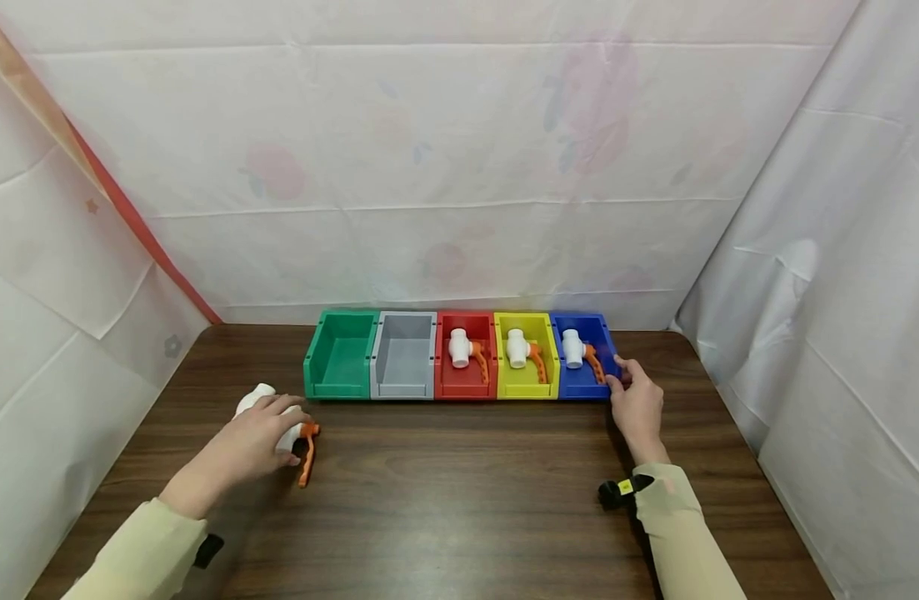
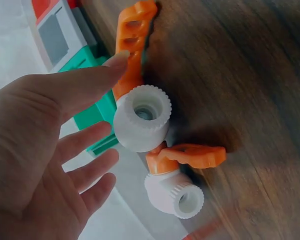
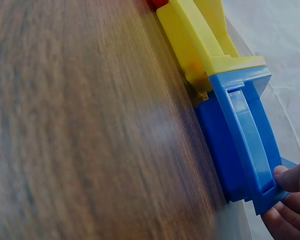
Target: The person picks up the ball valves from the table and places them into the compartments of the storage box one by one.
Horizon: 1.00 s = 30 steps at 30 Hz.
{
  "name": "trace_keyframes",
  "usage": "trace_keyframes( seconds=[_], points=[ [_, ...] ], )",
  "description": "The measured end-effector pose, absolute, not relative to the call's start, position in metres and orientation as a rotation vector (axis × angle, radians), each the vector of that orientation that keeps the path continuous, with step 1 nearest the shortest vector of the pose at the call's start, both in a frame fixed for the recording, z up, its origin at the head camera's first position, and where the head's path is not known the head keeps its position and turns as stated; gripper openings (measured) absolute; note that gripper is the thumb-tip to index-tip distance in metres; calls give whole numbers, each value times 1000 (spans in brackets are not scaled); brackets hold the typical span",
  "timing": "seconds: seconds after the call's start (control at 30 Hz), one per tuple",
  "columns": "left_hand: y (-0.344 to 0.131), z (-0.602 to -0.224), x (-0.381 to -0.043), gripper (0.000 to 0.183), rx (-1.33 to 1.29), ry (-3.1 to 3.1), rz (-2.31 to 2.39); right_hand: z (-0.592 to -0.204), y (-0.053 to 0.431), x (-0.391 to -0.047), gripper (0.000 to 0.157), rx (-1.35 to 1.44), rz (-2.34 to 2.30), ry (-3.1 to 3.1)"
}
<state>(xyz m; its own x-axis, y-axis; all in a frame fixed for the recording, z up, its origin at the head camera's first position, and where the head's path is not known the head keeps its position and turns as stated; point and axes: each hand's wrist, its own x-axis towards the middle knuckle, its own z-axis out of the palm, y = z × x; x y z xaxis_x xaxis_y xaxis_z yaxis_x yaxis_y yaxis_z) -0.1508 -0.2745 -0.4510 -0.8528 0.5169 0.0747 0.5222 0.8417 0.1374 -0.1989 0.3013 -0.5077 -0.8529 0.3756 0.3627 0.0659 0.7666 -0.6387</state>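
My left hand (image 1: 242,446) hovers over a white ball valve (image 1: 289,436) with an orange lever handle, on the table's left side. In the left wrist view its fingers are extended and apart beside the valve body (image 2: 140,127), with the thumb overlapping the lever. A second white valve (image 2: 165,195) lies close by, partly hidden by the hand in the head view. At the far right of the bin row, my right hand (image 1: 639,404) pinches the front right corner of the blue bin (image 1: 579,387), thumb on the rim and fingers outside. That bin holds a valve (image 1: 572,348).
Left of the blue bin stand a yellow bin (image 1: 524,389) and a red bin (image 1: 465,389), each holding one valve. Further left are the bare grey bin (image 1: 402,367) and green bin (image 1: 341,367). White cloth (image 1: 429,150) hangs behind the wooden table (image 1: 459,500).
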Motion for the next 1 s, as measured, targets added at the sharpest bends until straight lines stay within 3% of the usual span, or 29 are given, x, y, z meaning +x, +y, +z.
trace_keyframes(
  seconds=[0.27,0.5,1.0],
  points=[
    [-274,-458,-153,54,-959,-2967,-238,-508,302,-199,36,-333,887,-2481],
    [-274,-460,-156,44,-1014,-2926,-211,-508,301,-198,36,-334,885,-2475],
    [-273,-458,-162,43,-1065,-2937,-145,-505,300,-196,35,-323,892,-2461]
  ],
)
